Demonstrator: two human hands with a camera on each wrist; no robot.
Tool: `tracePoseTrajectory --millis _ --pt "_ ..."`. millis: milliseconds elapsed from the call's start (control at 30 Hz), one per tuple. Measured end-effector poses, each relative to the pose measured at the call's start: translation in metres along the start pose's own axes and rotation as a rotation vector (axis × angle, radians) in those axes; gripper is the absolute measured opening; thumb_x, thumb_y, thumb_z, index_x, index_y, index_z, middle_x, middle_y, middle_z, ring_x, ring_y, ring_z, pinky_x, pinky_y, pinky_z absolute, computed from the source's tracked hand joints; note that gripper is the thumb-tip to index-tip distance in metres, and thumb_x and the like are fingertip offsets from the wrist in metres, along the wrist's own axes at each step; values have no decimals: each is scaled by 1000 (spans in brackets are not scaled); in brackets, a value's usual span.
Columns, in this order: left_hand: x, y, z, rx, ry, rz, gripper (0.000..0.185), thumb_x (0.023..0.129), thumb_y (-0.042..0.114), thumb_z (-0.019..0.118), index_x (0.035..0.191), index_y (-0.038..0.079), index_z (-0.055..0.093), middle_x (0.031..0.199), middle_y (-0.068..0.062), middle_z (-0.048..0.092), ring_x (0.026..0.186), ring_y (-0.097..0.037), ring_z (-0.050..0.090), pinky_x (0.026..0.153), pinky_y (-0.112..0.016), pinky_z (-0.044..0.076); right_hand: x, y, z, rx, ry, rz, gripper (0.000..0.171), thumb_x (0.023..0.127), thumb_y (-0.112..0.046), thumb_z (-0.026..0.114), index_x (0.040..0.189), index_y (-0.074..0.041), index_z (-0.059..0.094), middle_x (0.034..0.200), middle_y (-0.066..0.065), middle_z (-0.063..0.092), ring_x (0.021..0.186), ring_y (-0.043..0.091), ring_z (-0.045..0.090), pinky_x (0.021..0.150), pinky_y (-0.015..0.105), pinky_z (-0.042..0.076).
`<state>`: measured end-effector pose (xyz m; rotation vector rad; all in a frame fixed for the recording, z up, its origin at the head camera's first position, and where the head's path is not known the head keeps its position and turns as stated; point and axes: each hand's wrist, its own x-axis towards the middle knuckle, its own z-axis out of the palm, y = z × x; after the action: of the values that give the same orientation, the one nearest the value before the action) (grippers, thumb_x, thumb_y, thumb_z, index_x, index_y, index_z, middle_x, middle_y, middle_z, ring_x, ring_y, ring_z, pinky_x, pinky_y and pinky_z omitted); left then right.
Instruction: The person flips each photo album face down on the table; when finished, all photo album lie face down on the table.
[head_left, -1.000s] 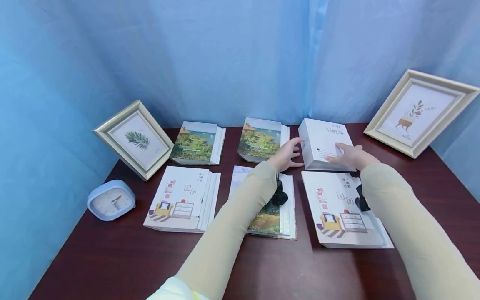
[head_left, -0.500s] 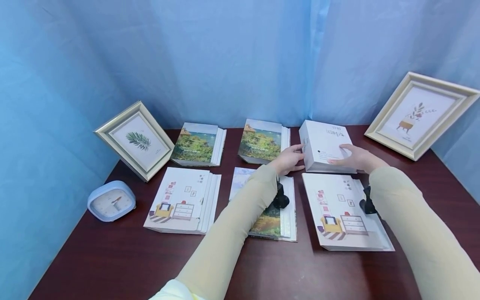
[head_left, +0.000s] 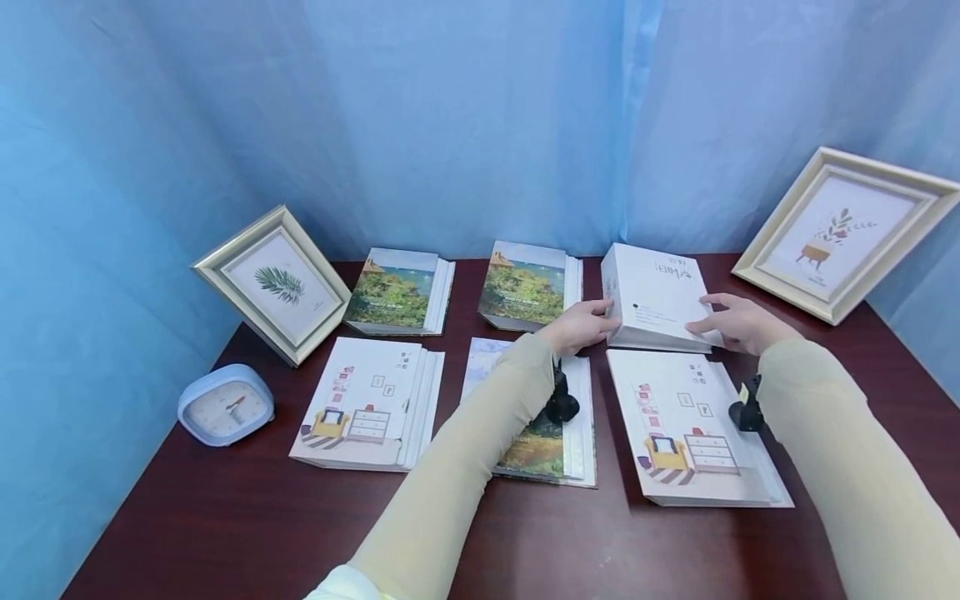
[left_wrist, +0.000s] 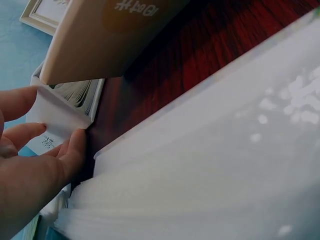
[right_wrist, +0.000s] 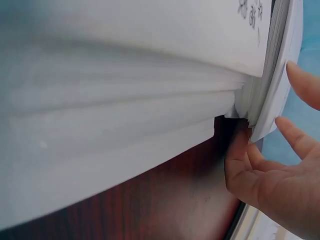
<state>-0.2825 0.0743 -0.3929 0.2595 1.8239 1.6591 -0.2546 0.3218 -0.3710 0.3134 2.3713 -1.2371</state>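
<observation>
Head view had the white book (head_left: 656, 300) at the table's (head_left: 225, 517) back edge, right of centre, long axis running away from the person; left hand (head_left: 581, 327) and right hand (head_left: 738, 323) pinched its opposite near corners, equally close.

Blue curtain (head_left: 480, 125), dark wooden table (head_left: 225, 533)
</observation>
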Motion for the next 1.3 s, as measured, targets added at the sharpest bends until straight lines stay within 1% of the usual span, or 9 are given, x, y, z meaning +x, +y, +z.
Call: tracePoseTrajectory --millis 167,333,500,667,767,867,967,1167,1300 --pt "-2 1 3 83 5 4 54 102 13 42 152 13 22 159 -1 15 145 -18 18 114 -32 28 -2 0 -1 25 23 -14 83 92 -17 58 151 0 2 151 35 3 132 49 18 110 62 20" --pt "-2 2 4 84 4 -21 53 103 18 39 152 16 20 160 5 13 146 -15 13 117 -32 21 2 1 1 92 99 -75 74 96 -9 49 152 -5 1 150 36 10 128 47 30 108 61 25" --pt "-2 0 5 100 21 -25 53 104 21 38 152 18 19 159 6 13 146 -14 11 117 -32 20 3 -2 4 157 113 -111 73 99 -7 46 152 -10 -4 151 34 10 125 44 36 107 59 30" --pt "-3 -2 6 105 27 -46 53 104 22 38 152 21 18 159 8 12 146 -12 11 117 -31 19 5 1 7 207 91 -96 71 101 -7 42 152 -15 -7 153 30 10 113 30 45 95 41 45" --pt "-4 -2 7 98 34 -49 53 104 23 37 152 21 18 159 8 12 146 -12 10 117 -31 19 5 1 8 190 96 -108 69 101 -9 41 152 -14 -6 152 30 11 110 29 45 88 35 45" --pt "-5 -2 9 109 39 -47 52 104 23 37 152 23 18 159 8 13 146 -12 11 117 -32 20 2 2 9 155 129 -101 70 100 -13 44 152 -12 -3 151 32 14 115 36 43 98 46 44" --pt "-5 -2 11 123 41 -56 53 104 24 38 152 26 18 159 10 13 146 -12 12 117 -32 21 0 5 9 120 152 -78 73 99 -17 48 153 -9 -1 151 34 13 124 44 38 107 56 33" --pt "-6 -3 13 118 34 -51 54 103 24 39 152 28 17 159 11 11 146 -12 10 117 -33 20 -1 12 7 70 103 -78 77 99 -23 50 152 -5 -3 149 36 13 129 47 33 108 58 27" --pt "-7 -3 13 123 29 -36 53 104 24 38 152 27 16 159 11 11 146 -12 10 117 -32 19 -1 15 4 74 42 -84 75 101 -20 46 151 -7 -7 150 36 11 130 47 30 109 59 24"
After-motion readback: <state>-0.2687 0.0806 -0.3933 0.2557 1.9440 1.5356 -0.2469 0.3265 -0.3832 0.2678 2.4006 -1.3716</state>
